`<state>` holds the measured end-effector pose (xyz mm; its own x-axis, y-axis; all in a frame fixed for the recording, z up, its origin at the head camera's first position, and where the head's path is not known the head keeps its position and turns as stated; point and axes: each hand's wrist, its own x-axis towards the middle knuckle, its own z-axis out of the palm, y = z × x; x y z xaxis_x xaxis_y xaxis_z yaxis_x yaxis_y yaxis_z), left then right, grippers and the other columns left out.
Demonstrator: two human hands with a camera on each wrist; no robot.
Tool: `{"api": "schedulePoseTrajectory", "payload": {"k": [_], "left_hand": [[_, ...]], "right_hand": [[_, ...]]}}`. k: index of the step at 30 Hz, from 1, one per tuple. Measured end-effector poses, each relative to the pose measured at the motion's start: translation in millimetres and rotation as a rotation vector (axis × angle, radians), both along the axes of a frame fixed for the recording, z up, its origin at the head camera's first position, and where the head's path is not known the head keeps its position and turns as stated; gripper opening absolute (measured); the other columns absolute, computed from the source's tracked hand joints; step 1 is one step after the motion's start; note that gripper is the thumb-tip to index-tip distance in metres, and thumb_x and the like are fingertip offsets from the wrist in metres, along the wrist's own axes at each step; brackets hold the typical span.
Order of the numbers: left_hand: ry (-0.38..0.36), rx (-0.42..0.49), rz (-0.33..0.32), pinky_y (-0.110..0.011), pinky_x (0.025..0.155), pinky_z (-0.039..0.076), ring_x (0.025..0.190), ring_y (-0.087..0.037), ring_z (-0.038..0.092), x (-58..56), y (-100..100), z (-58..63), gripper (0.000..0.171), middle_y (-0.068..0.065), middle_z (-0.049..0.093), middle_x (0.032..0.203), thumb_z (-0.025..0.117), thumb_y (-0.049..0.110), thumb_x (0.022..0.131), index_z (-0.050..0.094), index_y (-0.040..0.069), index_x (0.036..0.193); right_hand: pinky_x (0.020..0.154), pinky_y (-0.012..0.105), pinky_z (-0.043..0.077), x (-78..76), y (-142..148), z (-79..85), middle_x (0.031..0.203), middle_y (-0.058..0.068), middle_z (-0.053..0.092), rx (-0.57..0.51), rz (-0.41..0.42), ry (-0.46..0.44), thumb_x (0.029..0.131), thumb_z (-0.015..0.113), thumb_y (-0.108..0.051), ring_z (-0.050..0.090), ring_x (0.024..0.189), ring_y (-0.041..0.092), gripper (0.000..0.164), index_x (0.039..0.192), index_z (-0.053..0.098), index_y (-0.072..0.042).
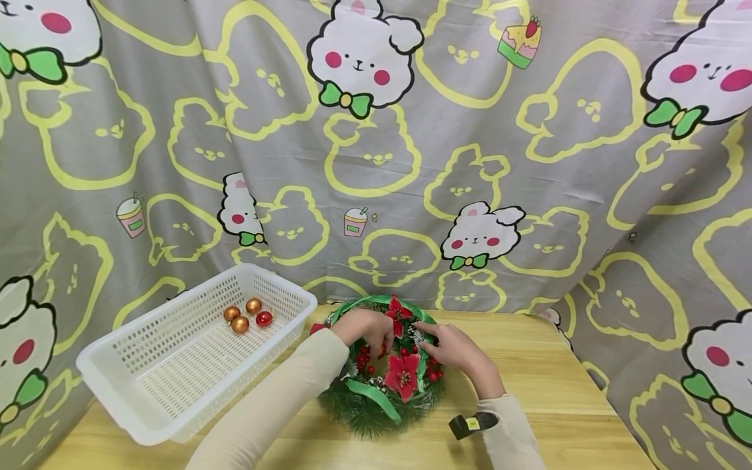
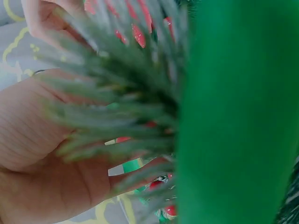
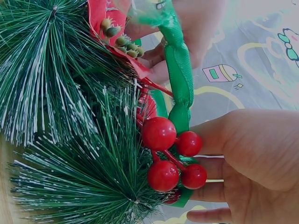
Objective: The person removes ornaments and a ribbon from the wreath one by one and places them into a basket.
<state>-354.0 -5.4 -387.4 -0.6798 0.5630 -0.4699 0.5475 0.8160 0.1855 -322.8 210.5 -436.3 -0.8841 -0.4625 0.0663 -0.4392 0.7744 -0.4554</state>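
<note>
A green Christmas wreath (image 1: 382,411) lies on the table, trimmed with red poinsettias (image 1: 402,375), red berries (image 3: 159,133) and green ribbon (image 3: 180,77). My left hand (image 1: 371,328) reaches over its far left side, fingers bent down into the ring. At those fingertips shows a small copper-orange ornament (image 1: 382,351), mostly covered by the hand. On the right side of the wreath, my right hand (image 1: 455,347) touches the trimmings by a frosted pine cone (image 1: 418,336), thumb and forefinger apart. Its straight fingers (image 3: 210,192) reach behind the berries and ribbon in the right wrist view.
To the left stands a white perforated plastic basket (image 1: 194,418) with several copper balls (image 1: 239,324) and a shiny red ball (image 1: 264,318) in it. A grey curtain (image 1: 376,163) with rabbit prints hangs behind the wooden table (image 1: 529,365).
</note>
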Motion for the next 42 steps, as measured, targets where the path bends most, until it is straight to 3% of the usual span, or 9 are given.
{"api": "schedulePoseTrajectory", "payload": {"k": [6, 10, 14, 22, 30, 35, 42], "left_hand": [[0.006, 0.051, 0.015, -0.026, 0.075, 0.054, 0.082, -0.007, 0.061, 0.0, -7, 11.9, 0.027, 0.009, 0.071, 0.108, 0.078, 0.005, 0.087, 0.079, 0.016, 0.113], [-0.017, 0.114, -0.002, -0.023, 0.069, 0.047, 0.074, -0.006, 0.053, -0.7, -11, 20.5, 0.024, 0.008, 0.070, 0.102, 0.077, 0.004, 0.088, 0.080, 0.014, 0.109], [-0.041, 0.184, -0.050, -0.021, 0.068, 0.046, 0.072, -0.006, 0.054, -0.3, -12, 26.4, 0.024, 0.005, 0.073, 0.096, 0.077, 0.006, 0.089, 0.079, 0.014, 0.111], [-0.021, 0.193, -0.052, -0.022, 0.067, 0.044, 0.071, -0.004, 0.054, 3.8, -15, 37.5, 0.022, 0.009, 0.073, 0.091, 0.080, 0.015, 0.089, 0.079, 0.018, 0.111], [-0.065, 0.252, -0.030, -0.021, 0.069, 0.046, 0.074, -0.005, 0.057, 4.8, -32, 49.1, 0.023, 0.004, 0.075, 0.097, 0.077, 0.007, 0.089, 0.078, 0.014, 0.111], [-0.057, 0.285, -0.005, -0.022, 0.069, 0.045, 0.077, -0.007, 0.055, 2.7, -41, 49.3, 0.025, 0.001, 0.074, 0.104, 0.074, 0.003, 0.090, 0.077, 0.013, 0.113], [-0.006, 0.379, 0.019, -0.022, 0.070, 0.047, 0.084, -0.012, 0.056, -1.9, -57, 40.9, 0.031, -0.006, 0.072, 0.116, 0.074, -0.001, 0.089, 0.075, 0.008, 0.119]], "right_hand": [[0.055, 0.025, 0.039, 0.0, 0, 0.6, 0.047, -0.007, 0.038, 0.003, 0.007, 0.007, 0.100, 0.065, -0.020, 0.031, 0.039, 0.008, 0.048, 0.146, 0.057, -0.010], [0.056, 0.025, 0.039, -0.6, 1, 0.8, 0.048, -0.007, 0.038, 0.002, 0.010, 0.015, 0.100, 0.066, -0.020, 0.031, 0.039, 0.007, 0.047, 0.145, 0.057, -0.009], [0.055, 0.026, 0.039, -1.4, 1, 0.2, 0.048, -0.007, 0.037, 0.001, 0.011, 0.023, 0.100, 0.066, -0.020, 0.032, 0.040, 0.007, 0.047, 0.145, 0.058, -0.009], [0.055, 0.025, 0.039, -1.6, 1, -0.8, 0.049, -0.007, 0.036, 0.005, 0.017, 0.036, 0.100, 0.066, -0.019, 0.032, 0.040, 0.007, 0.046, 0.144, 0.059, -0.009], [0.057, 0.026, 0.040, 0.3, 1, 0.6, 0.048, -0.007, 0.036, 0.006, 0.004, 0.018, 0.100, 0.066, -0.021, 0.032, 0.039, 0.007, 0.047, 0.145, 0.058, -0.010], [0.056, 0.026, 0.039, 0.7, 1, 1.1, 0.048, -0.007, 0.035, 0.005, 0.003, 0.012, 0.100, 0.065, -0.021, 0.031, 0.039, 0.008, 0.048, 0.146, 0.057, -0.010], [0.055, 0.025, 0.039, 1.4, 0, 0.9, 0.047, -0.007, 0.034, -0.004, 0.009, 0.009, 0.100, 0.065, -0.020, 0.030, 0.039, 0.008, 0.048, 0.146, 0.056, -0.009]]}}
